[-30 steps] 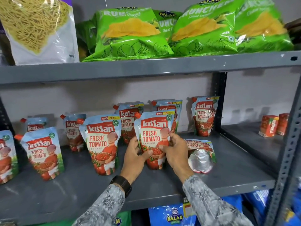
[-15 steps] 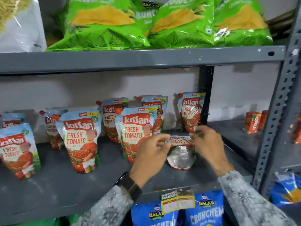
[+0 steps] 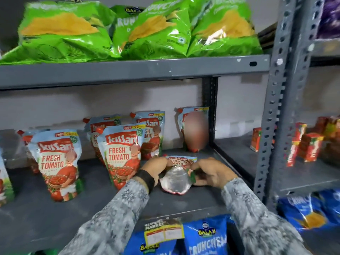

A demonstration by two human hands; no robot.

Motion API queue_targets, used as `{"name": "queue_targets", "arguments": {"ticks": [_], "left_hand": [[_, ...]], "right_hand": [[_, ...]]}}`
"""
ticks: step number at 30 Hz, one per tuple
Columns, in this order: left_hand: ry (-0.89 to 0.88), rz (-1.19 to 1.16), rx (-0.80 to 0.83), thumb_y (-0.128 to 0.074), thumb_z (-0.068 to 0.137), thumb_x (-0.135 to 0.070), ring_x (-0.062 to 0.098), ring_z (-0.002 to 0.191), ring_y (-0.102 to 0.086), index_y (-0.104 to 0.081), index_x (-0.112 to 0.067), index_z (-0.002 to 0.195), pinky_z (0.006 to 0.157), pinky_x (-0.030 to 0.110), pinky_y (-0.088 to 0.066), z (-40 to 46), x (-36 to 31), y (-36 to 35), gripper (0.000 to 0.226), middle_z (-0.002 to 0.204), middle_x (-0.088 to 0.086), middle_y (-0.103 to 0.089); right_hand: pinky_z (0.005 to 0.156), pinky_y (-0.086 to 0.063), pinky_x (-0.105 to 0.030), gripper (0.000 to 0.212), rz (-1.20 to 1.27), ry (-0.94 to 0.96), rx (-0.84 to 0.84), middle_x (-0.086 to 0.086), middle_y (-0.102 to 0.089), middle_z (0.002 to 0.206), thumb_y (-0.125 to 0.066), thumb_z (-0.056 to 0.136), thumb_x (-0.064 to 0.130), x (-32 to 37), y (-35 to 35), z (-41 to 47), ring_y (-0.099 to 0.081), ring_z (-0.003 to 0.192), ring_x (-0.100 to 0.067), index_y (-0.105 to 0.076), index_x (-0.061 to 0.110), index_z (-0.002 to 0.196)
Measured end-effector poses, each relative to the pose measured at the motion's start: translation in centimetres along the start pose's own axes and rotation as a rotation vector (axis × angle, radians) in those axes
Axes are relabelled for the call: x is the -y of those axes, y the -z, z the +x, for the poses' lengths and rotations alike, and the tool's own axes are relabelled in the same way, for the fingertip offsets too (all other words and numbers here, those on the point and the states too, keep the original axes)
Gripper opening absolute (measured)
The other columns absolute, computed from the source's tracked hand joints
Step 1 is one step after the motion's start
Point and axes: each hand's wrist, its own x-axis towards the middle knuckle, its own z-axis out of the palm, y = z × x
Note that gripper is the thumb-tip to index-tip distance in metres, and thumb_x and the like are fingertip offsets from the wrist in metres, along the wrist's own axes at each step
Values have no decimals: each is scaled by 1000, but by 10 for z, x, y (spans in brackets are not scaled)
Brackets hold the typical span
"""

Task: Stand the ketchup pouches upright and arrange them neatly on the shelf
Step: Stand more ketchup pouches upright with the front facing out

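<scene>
Several light-blue and red ketchup pouches stand upright on the grey middle shelf (image 3: pixel 55 221). One front pouch (image 3: pixel 57 162) is at the left, another (image 3: pixel 122 153) stands just left of my hands. A fallen pouch (image 3: pixel 175 179) lies flat with its silver base toward me. My left hand (image 3: pixel 156 168) grips its left side and my right hand (image 3: pixel 211 172) grips its right side. Behind it, more pouches stand against the wall, one (image 3: pixel 195 129) beside the shelf post.
Green chip bags (image 3: pixel 128 30) fill the upper shelf. A grey perforated upright (image 3: pixel 276 107) rises at the right. Small red cartons (image 3: pixel 309 146) stand on the neighbouring shelf. Blue snack bags (image 3: pixel 204 236) and a price label (image 3: pixel 163 230) sit below the shelf edge.
Both hands left the upright front pouch and moved right to the fallen pouch, closing on its two sides. The view shifted right.
</scene>
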Motion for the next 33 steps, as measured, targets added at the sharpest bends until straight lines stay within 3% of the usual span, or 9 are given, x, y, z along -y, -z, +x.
{"name": "queue_targets", "arguments": {"ticks": [3,5,8,12,16,22,25,28,33], "left_hand": [[-61,-152,-8,-68,85,7,28,66,-71,-74,3,92,51,26,-58,-9,-7,-5,10,83,18,-76],[-167,-170,19,-72,82,9,17,64,-74,-76,2,103,56,24,-60,-14,-13,-8,22,82,9,-79],[-341,-162,44,-73,82,10,8,80,-74,-72,-10,118,60,16,-58,-15,-23,-17,41,89,-5,-78],[-572,-130,-12,-80,82,-2,12,106,-72,-54,-23,139,88,35,-62,-8,-25,-54,66,116,-7,-71],[-708,-113,-97,-85,75,-5,0,97,-68,-49,-29,127,77,16,-57,-7,6,-66,68,115,-8,-66],[-650,-130,-119,-85,72,4,1,99,-69,-47,-30,115,77,16,-58,6,52,-70,67,115,-2,-65],[-603,-82,-7,-88,72,-6,5,108,-65,-47,-35,126,81,21,-58,13,43,-57,74,121,-5,-64],[-521,-6,179,-89,74,-10,9,118,-63,-45,-36,138,96,31,-56,19,35,-44,82,129,-9,-64],[-514,-57,243,-80,83,-5,20,117,-69,-55,-25,136,95,30,-58,23,37,-41,62,133,3,-69]], "right_hand": [[43,-59,-32,15,67,49,24,-7,-73,56,-61,89,-8,3,6,-7,-67,40,-16,-73,2,90],[42,-56,-28,16,83,157,-24,-7,-73,56,-67,85,-10,9,9,-14,-64,39,-15,-75,0,95],[53,-56,-26,31,121,394,-74,-8,-82,80,-75,80,-13,23,22,-26,-75,61,-19,-79,3,106],[69,-63,-31,52,24,649,-292,-2,-77,90,-79,81,-10,28,52,-20,-77,75,-14,-71,24,120],[71,-65,-32,59,-8,742,-454,1,-73,101,-78,82,-10,2,43,-10,-73,85,-15,-66,44,103],[76,-62,-27,57,2,706,-458,7,-70,101,-77,82,-10,-45,30,8,-70,94,-14,-58,41,98],[81,-61,-28,57,61,706,-413,3,-71,109,-77,84,-6,-44,35,10,-70,101,-14,-59,30,124],[91,-58,-32,70,70,655,-296,8,-69,120,-79,85,2,-42,36,9,-67,111,-7,-51,33,142],[98,-60,-40,51,51,603,-233,7,-74,121,-79,89,11,-41,32,10,-69,113,-11,-59,30,133]]}}
